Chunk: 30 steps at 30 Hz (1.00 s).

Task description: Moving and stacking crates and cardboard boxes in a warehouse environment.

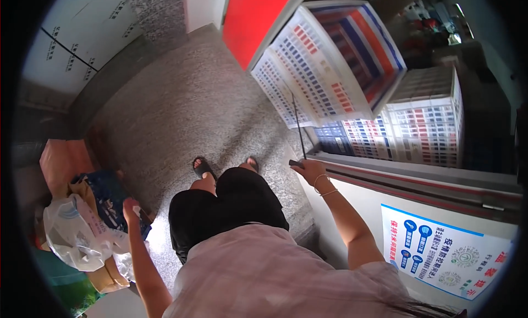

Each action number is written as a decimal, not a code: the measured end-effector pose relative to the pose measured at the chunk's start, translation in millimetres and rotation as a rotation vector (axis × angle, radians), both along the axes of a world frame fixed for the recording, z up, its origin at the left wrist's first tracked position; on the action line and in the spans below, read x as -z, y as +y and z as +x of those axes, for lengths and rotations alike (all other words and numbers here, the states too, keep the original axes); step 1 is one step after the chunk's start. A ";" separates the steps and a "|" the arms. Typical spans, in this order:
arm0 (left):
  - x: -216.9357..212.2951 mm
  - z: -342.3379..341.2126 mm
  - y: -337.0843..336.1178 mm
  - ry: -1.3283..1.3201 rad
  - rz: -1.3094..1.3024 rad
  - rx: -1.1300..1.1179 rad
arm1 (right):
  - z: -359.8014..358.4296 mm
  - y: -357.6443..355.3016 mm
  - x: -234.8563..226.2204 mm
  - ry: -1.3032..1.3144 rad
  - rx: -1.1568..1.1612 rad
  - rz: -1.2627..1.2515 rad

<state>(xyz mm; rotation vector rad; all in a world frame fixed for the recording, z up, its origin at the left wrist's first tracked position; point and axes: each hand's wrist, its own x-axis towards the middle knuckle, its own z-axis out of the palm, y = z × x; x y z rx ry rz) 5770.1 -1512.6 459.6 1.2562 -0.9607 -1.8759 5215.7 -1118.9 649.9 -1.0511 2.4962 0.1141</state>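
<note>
My right hand point(311, 171) is closed round the dark grip of a thin black rod point(298, 125). The rod points up, in front of a tilted, box-like thing point(322, 65) with rows of blue and red blocks on white and striped inner faces. My right forearm reaches past the top edge of a white panel point(357, 191). At the left, my left hand point(130, 209) is closed, with a small crumpled white piece point(137, 210) showing at its fingers; it looks like tissue. Beside it are a dark blue patterned bag point(107, 199) and a white plastic bag point(74, 230).
A white poster with a blue border point(440, 252) is fixed to the panel. Behind it stand stacked white patterned boxes point(423, 120). A red panel point(258, 21) juts in at the top. Pink box point(63, 161) at left; grey speckled floor point(176, 92) ahead of my sandalled feet.
</note>
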 end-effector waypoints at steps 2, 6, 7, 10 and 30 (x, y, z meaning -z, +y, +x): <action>-23.4 -70.0 14.5 -0.140 -0.102 0.119 | -11.9 28.1 -10.4 0.032 0.026 0.053; -56.3 -111.4 63.9 -0.186 -0.099 0.169 | -11.5 60.4 -7.6 -0.031 -0.013 -0.003; -69.6 -140.8 87.3 -0.191 -0.034 0.123 | -10.7 75.6 -9.8 -0.040 -0.003 -0.032; -89.4 -198.7 129.6 -0.310 -0.198 0.400 | -1.0 90.9 -18.9 0.007 -0.070 -0.086; -60.9 -128.3 231.6 -0.308 -0.003 -0.165 | 92.0 54.0 -115.4 -0.281 -0.138 0.006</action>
